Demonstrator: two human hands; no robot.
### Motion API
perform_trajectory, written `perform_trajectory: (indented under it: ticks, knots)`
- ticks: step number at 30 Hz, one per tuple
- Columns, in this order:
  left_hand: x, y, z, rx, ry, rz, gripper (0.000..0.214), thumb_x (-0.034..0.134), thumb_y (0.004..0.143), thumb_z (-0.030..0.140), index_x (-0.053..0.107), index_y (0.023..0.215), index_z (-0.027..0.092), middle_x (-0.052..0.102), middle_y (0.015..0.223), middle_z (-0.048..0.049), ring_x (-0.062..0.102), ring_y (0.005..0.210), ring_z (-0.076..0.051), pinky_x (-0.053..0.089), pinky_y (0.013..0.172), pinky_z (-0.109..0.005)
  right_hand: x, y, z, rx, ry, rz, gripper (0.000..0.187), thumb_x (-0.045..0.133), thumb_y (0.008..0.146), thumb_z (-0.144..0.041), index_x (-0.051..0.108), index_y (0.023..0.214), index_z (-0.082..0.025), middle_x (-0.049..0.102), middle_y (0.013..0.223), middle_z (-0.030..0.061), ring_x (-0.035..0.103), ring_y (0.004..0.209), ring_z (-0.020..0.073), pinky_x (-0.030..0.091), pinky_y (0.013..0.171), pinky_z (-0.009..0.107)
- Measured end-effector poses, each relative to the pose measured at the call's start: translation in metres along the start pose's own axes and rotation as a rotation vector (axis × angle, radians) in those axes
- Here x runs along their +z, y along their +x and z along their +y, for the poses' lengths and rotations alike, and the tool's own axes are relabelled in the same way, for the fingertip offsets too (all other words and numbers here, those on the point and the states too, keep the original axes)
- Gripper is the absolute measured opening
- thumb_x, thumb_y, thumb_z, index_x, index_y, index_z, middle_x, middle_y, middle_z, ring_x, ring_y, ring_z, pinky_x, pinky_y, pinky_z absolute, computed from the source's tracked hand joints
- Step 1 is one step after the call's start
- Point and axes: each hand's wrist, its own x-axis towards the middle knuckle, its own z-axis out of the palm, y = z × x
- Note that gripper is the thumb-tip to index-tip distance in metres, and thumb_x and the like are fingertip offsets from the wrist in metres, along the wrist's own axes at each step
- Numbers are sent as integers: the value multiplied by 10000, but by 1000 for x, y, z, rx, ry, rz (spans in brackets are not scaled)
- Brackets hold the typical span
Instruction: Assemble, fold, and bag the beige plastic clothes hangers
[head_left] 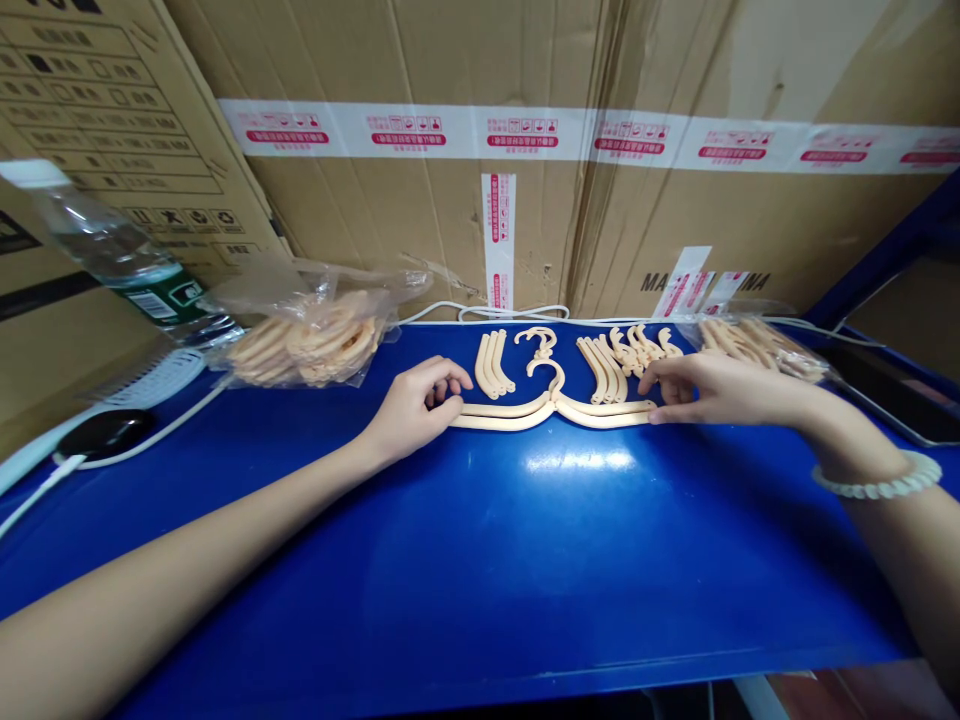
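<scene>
A beige plastic clothes hanger (510,412) lies on the blue tabletop with its hook up and both arms spread sideways; each side shows two parallel bars. My left hand (421,405) has its fingers curled, thumb and fingertips closed at the hanger's left end. At the right end my right hand (697,388) pinches the tip of the other arm. Just behind lie loose curved hanger arms (491,365) on the left and a similar row of hanger arms (602,370) on the right. Between and beside them are beige hooks (538,340) and several more hook pieces (637,348).
A clear bag of beige parts (307,340) lies back left, beside a water bottle (142,255). Another bagged bundle (757,345) and a dark phone-like device (892,392) lie right. Cardboard boxes (420,220) wall the back. A black round device (105,433) and white cables sit left.
</scene>
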Motion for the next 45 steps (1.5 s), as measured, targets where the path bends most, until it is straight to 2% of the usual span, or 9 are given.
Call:
perform_trajectory:
  ticks: [6, 16, 20, 23, 28, 33, 36, 39, 45]
  knots:
    - [1, 0, 10, 121, 128, -197, 93, 588, 817, 243, 638, 872, 187, 608, 788, -14, 556, 752, -171, 422, 711, -320, 3, 3, -3, -22, 29, -61, 433, 629, 815, -584, 661, 962, -178, 672, 718, 41, 602, 599, 177, 412, 555, 294]
    - [0, 0, 8, 144, 144, -240, 79, 603, 852, 269, 643, 873, 205, 617, 782, -5, 563, 778, -186, 415, 766, -342, 7, 7, -1, -9, 6, -52, 389, 585, 837, -570, 652, 888, -190, 658, 694, 39, 579, 587, 169, 386, 536, 289]
    - [0, -1, 9, 117, 96, -203, 161, 614, 848, 273, 631, 988, 195, 606, 813, -7, 563, 767, -173, 433, 747, -325, 10, 5, 7, 26, -6, -43, 459, 660, 773, -560, 624, 1034, -184, 655, 716, 32, 581, 599, 179, 390, 536, 294]
    - [1, -1, 8, 25, 20, -93, 232, 601, 862, 275, 595, 1074, 182, 585, 823, -3, 565, 756, -156, 455, 730, -302, 11, 1, 14, 95, 1, -59, 502, 694, 736, -533, 583, 1086, -190, 655, 727, 26, 585, 599, 194, 395, 521, 302]
    - [1, -1, 1, -107, 7, 70, 102, 576, 873, 247, 582, 960, 194, 410, 626, 67, 439, 565, -111, 374, 587, -246, 10, -1, 15, 134, 3, -121, 216, 684, 741, -388, 571, 804, -215, 631, 694, 20, 561, 579, 180, 387, 518, 300]
    - [2, -1, -7, -123, -21, 39, 60, 567, 850, 204, 589, 903, 189, 388, 589, 75, 412, 530, -105, 363, 563, -238, 8, -1, 6, 143, -69, -138, 172, 641, 770, -347, 564, 698, -211, 611, 662, 22, 529, 585, 172, 378, 536, 300]
    - [3, 0, -8, -111, -41, 34, 127, 574, 840, 192, 619, 959, 182, 527, 713, 28, 530, 631, -126, 452, 635, -261, 6, -1, 2, 161, -113, -164, 175, 609, 795, -349, 570, 705, -204, 614, 670, 24, 527, 596, 167, 382, 549, 295]
    - [3, 0, -7, -35, 14, 27, 194, 540, 864, 167, 662, 1013, 186, 658, 952, -50, 632, 876, -186, 515, 826, -347, 4, -2, 0, 164, -126, -185, 174, 588, 814, -341, 576, 722, -194, 626, 689, 33, 532, 606, 164, 388, 562, 296]
    - [2, 2, -9, 80, 68, -99, 372, 407, 928, 107, 689, 1146, 213, 684, 1247, -78, 590, 1227, -238, 433, 1097, -488, 5, -1, 2, 188, -120, -200, 175, 588, 839, -344, 599, 758, -189, 650, 725, 42, 549, 628, 170, 401, 579, 301]
